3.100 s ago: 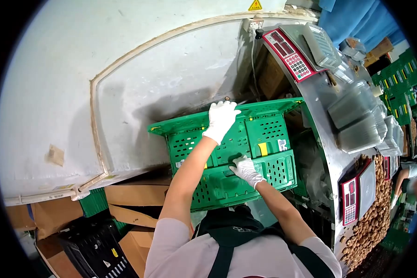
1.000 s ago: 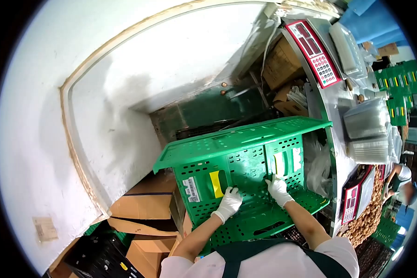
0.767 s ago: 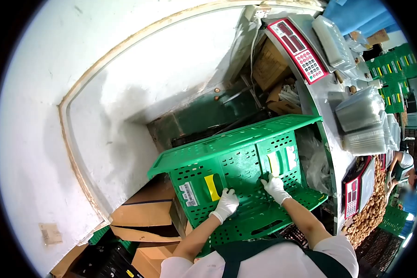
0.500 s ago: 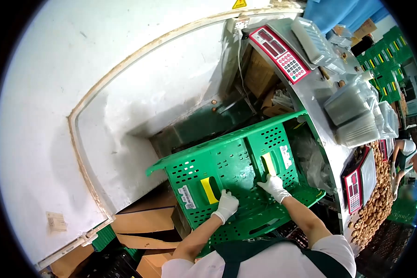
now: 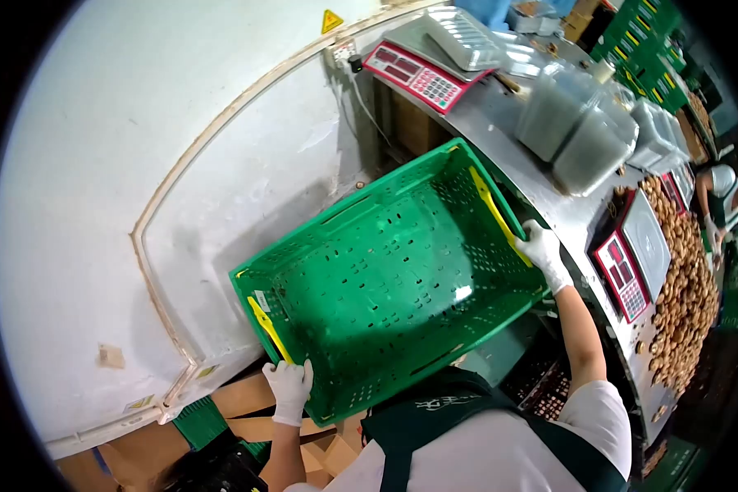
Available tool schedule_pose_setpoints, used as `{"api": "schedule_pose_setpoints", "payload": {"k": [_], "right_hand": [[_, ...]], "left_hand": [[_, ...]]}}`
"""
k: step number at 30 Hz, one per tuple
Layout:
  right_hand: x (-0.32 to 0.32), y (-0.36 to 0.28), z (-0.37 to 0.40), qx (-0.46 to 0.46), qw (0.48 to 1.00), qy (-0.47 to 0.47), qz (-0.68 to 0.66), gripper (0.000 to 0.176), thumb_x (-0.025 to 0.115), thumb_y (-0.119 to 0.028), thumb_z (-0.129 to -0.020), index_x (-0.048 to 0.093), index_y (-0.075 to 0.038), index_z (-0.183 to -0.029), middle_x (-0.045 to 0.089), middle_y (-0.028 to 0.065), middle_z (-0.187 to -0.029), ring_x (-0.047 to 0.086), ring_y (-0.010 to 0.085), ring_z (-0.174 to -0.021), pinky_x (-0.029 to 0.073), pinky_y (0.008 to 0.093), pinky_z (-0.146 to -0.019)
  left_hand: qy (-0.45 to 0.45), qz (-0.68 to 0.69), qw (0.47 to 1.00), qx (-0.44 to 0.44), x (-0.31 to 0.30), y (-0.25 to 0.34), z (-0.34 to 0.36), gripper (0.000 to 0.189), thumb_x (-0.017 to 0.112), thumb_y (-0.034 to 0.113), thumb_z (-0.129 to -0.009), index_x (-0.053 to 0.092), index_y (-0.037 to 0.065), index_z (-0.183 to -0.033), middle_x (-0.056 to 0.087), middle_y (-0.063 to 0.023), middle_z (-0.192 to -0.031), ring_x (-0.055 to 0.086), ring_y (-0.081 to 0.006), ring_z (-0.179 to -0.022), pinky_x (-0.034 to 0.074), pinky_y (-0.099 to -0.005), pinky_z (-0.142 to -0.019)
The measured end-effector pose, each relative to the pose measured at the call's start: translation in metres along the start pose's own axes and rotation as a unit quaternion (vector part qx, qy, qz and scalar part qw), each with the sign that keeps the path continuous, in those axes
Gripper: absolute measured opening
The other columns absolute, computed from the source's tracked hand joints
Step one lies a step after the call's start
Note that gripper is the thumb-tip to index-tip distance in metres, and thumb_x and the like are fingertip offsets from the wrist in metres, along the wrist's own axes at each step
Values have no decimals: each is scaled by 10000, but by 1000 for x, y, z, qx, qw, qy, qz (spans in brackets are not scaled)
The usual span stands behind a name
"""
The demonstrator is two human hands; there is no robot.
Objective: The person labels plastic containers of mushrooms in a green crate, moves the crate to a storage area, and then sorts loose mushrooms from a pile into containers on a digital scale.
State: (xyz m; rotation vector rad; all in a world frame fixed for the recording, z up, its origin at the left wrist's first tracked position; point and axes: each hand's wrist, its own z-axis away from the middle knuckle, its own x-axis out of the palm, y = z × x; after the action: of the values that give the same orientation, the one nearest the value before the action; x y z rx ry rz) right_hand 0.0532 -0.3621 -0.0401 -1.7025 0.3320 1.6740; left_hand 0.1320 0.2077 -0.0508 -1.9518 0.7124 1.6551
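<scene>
A green plastic crate is held up in front of my body, its hollow inside facing me and nothing visible in it. My left hand, in a white glove, grips the crate's near left end beside a yellow handle strip. At the opposite end, my gloved right hand is closed on the rim near the other yellow strip. Parts of the fingers of both hands are hidden behind the rim.
A metal table curves along the right with red scales, clear plastic boxes and a heap of brown mushrooms. Cardboard lies low at left. A white wall stands left. Another person is far right.
The crate has turned from showing its slotted outer side to showing its open inside. My hands have moved apart, from its yellow-marked outer openings to its two ends. The view has shifted.
</scene>
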Motion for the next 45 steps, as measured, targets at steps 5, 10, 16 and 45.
{"api": "schedule_pose_setpoints", "payload": {"k": [5,10,16,45], "right_hand": [[-23,29,40,-89,985,145,-39,379,711,-361,-748,628,-83,-993,625,96,-646,616,251,-599,482,352,-573],[-44,107,139,-13,979,174,-110,142,648,-231,-808,641,-122,-898,621,87,-628,624,250,-580,480,352,-540],[-10,216,290,108,990,77,-44,143,613,-259,-814,627,-116,-820,636,150,-692,636,335,-667,511,417,-605],[-3,313,350,380,921,17,-85,244,623,-287,-796,683,-59,-861,664,166,-787,652,331,-752,523,402,-691]], "left_hand": [[29,-43,998,-44,-18,35,-9,177,675,211,-771,593,113,-648,578,-34,-672,535,-225,-676,370,-425,-803],[-3,245,967,-66,-43,150,-38,208,716,258,-739,660,90,-849,643,-81,-934,603,-275,-872,433,-384,-808],[-134,195,970,54,-4,288,-74,668,670,410,-767,425,72,-1290,561,-183,-1149,588,-363,-938,481,-410,-803],[180,400,852,285,-123,478,-416,158,655,114,-802,645,30,-936,637,-114,-948,619,-271,-872,489,-347,-773]]}}
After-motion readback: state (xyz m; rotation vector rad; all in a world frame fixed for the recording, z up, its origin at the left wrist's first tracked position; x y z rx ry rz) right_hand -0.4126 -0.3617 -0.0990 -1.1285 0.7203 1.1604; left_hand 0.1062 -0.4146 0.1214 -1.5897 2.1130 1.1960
